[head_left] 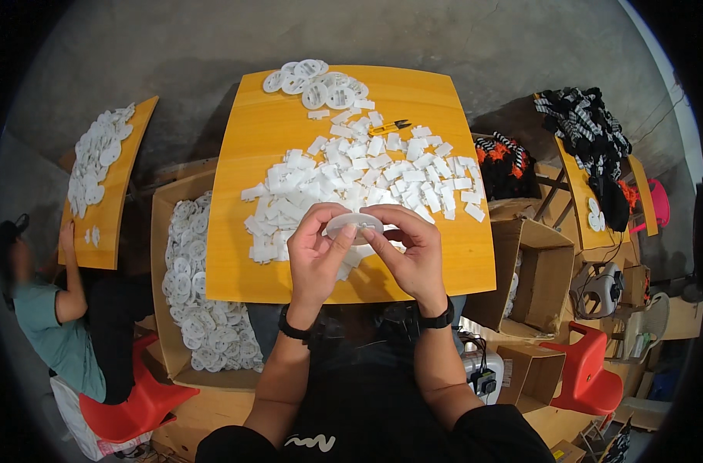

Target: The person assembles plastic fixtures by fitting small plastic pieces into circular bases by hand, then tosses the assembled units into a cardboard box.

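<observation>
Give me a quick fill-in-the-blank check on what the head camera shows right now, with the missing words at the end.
1. The left hand and right hand hold a white disc, and both wristbands are ____.
2. The small loose pieces spread over the table are ____ in colour.
3. The cardboard box filled with white discs stands at the person's ____ side of the table.
4. The chair under the co-worker is coloured ____.

Missing words: black; white; left; red.

Seated person (62, 336) at left, red chair (591, 374) at right, black-and-white fabric heap (583, 123), grey wall (382, 35) behind.
</observation>
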Tool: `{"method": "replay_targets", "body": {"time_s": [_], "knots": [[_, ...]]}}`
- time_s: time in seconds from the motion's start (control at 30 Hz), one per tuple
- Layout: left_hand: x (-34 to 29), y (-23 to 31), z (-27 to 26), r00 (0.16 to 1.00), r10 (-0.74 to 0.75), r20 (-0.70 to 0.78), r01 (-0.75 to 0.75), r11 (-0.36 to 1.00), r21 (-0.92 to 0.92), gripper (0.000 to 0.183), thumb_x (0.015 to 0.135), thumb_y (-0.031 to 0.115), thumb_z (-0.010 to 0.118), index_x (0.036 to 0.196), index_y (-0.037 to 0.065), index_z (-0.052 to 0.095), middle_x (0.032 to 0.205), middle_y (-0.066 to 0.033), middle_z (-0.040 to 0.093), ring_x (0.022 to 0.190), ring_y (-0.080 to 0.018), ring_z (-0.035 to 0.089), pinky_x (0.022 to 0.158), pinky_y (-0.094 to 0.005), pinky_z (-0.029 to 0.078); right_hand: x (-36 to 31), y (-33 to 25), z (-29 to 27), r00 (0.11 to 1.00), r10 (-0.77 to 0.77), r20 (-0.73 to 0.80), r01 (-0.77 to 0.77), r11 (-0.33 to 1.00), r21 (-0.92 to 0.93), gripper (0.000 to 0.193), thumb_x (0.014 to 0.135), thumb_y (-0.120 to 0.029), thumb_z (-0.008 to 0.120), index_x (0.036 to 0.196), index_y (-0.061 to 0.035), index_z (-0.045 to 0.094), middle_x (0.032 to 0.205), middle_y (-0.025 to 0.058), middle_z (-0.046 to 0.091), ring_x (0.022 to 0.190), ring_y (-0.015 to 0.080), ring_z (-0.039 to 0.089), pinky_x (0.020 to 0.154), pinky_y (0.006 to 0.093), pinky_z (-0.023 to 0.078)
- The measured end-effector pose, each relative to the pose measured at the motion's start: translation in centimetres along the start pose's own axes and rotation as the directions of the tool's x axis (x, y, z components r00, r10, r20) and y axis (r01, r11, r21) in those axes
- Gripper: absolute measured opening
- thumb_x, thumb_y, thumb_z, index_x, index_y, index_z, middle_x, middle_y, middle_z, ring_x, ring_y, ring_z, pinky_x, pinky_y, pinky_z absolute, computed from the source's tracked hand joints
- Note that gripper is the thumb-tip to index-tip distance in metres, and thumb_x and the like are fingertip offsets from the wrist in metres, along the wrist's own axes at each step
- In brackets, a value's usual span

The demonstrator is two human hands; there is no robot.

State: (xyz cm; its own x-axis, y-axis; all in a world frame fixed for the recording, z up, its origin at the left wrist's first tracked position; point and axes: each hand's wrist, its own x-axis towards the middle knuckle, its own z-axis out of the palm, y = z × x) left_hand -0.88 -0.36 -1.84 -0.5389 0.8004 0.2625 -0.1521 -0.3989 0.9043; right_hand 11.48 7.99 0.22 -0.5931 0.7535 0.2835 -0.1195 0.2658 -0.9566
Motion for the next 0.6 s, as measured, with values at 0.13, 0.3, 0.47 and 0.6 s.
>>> {"method": "replay_targets", "body": {"time_s": [0.13,0.3,0.47,0.6], "knots": [[0.02,0.34,0.19,1.000,-0.005,0.013,0.005,0.999,0.037,0.013,0.090,0.002,0.064,0.100,-0.004,0.058,0.104,-0.0070,0.056,0.097,-0.0130,0.055,0.085,-0.0253,0.046,-0.11,-0.11,-0.31,0.999,0.040,0.002,-0.040,0.998,0.051,0.023,0.083,-0.001,0.070,0.105,-0.0021,0.068,0.105,0.0096,0.068,0.093,0.0153,0.065,0.075,0.0271,0.056],[0.03,0.74,0.23,0.998,0.044,0.040,-0.047,0.996,0.070,0.013,0.089,0.002,0.065,0.098,-0.004,0.059,0.103,-0.0078,0.056,0.096,-0.0137,0.055,0.085,-0.0257,0.045,-0.23,-0.37,-0.38,0.999,0.044,0.014,-0.045,0.992,0.121,0.023,0.082,0.000,0.071,0.106,-0.0009,0.068,0.107,0.0094,0.067,0.094,0.0146,0.065,0.075,0.0261,0.055],[-0.08,0.91,0.20,0.996,0.062,0.061,-0.064,0.997,0.044,0.013,0.088,0.001,0.065,0.098,-0.004,0.060,0.103,-0.0084,0.056,0.095,-0.0142,0.055,0.086,-0.0265,0.045,-0.18,-0.50,-0.38,0.999,0.016,0.042,-0.022,0.991,0.131,0.022,0.083,0.001,0.070,0.105,-0.0002,0.068,0.107,0.0098,0.067,0.096,0.0154,0.065,0.077,0.0260,0.055],[-0.04,0.58,0.11,0.996,0.083,0.037,-0.085,0.994,0.069,0.012,0.087,0.001,0.065,0.097,-0.004,0.061,0.101,-0.0089,0.057,0.095,-0.0151,0.055,0.085,-0.0269,0.045,-0.15,-0.35,-0.36,0.999,-0.004,0.050,-0.003,0.991,0.133,0.020,0.084,0.003,0.068,0.103,0.0019,0.066,0.107,0.0119,0.065,0.098,0.0175,0.064,0.080,0.0281,0.056]]}}
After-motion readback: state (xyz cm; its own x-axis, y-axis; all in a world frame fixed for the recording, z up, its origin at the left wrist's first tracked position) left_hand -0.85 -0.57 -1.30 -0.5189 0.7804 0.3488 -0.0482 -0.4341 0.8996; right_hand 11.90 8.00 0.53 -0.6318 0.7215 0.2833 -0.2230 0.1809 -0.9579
